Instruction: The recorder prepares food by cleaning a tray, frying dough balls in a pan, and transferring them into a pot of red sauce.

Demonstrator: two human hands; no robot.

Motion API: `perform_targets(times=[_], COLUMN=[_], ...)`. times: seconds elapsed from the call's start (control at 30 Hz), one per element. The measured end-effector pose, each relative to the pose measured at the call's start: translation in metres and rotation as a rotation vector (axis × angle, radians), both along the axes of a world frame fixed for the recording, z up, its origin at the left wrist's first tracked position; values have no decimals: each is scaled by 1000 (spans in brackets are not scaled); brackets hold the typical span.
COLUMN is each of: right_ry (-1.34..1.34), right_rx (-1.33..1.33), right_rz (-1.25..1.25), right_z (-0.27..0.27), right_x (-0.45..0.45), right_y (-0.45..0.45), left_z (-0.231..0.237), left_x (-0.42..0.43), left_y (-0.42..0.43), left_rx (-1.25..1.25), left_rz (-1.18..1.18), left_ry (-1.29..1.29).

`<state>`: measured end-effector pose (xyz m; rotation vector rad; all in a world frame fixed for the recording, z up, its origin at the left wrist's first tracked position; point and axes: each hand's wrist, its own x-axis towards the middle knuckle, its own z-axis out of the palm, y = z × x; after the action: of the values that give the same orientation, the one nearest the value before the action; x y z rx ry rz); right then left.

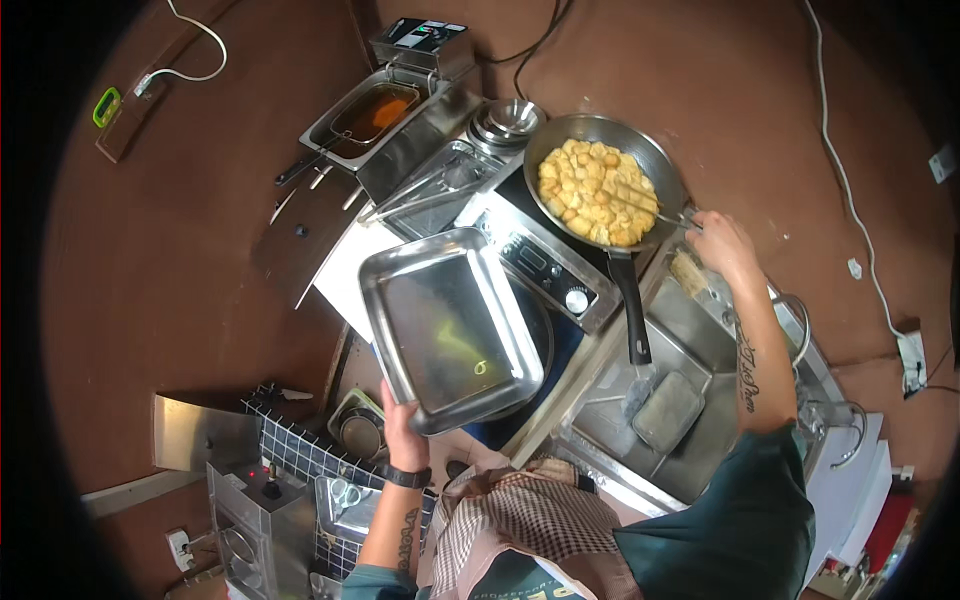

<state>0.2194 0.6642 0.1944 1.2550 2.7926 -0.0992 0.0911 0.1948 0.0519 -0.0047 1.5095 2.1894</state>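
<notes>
My left hand (406, 427) grips a rectangular stainless steel tray (442, 337) by its near corner. The tray is tilted, and only a small pale yellow ring-shaped scrap (480, 367) shows on its bottom. With my right hand (721, 241) I hold a thin utensil (667, 217) whose far end rests among the food. Golden chunks of food (592, 191) fill the middle of a dark frying pan (656, 154). That pan sits on a steel induction cooker (536, 259), its black handle (637, 322) pointing towards me.
A deep fryer (420, 112) with oil and a wire basket stands at the back left. Beside it are stacked metal bowls (510, 120). At right is a steel sink (675, 345) holding a rectangular container (670, 411). Scissors (345, 495) lie in a small tray at lower left.
</notes>
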Motion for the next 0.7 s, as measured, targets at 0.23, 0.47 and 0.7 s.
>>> perform_targets(times=[0.23,0.47,0.7], right_ry=[138,59,219], right_rx=[16,-73,-152], right_rz=[266,149,57], right_z=[-92,-62,-11], right_x=[-12,-2,-4], right_y=[62,51,37], left_z=[-41,-11,-9], left_x=[-4,-17,-22], left_y=[58,82,32], left_rx=[-308,-155,-106], left_rz=[-104,-156,60], left_ry=[143,60,-38])
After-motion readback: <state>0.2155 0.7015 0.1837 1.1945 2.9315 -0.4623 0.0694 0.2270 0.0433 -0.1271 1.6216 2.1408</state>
